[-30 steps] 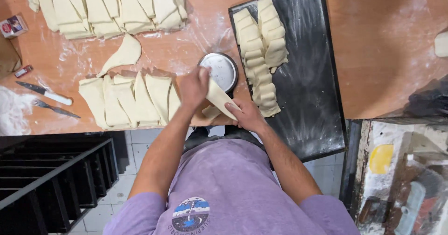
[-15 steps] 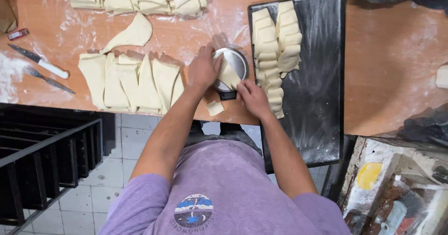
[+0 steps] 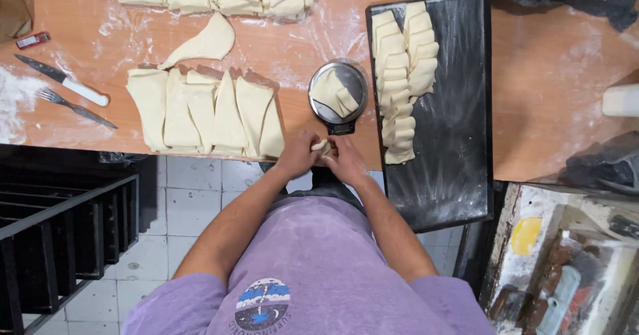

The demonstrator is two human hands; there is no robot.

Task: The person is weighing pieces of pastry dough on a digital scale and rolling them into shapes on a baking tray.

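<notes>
While both forearms are angling inward, the left hand [image 3: 297, 154] and right hand [image 3: 344, 158] are meeting at the bench [image 3: 559, 75] edge, each grip pinching one small dough piece [image 3: 321, 147] below the scale [image 3: 338, 94].

Pale cream dough triangles [image 3: 206, 112] — orange-brown table [image 3: 552, 82]; black tray [image 3: 459, 109]; purple shirt [image 3: 313, 268].

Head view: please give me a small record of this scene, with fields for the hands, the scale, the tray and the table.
left hand: pinches a small dough piece at the table edge
right hand: holds the same piece from the other side
scale: carries a folded piece of dough
tray: black, floured, two rows of shaped pieces
table: cut dough triangles, knife, fork
</notes>
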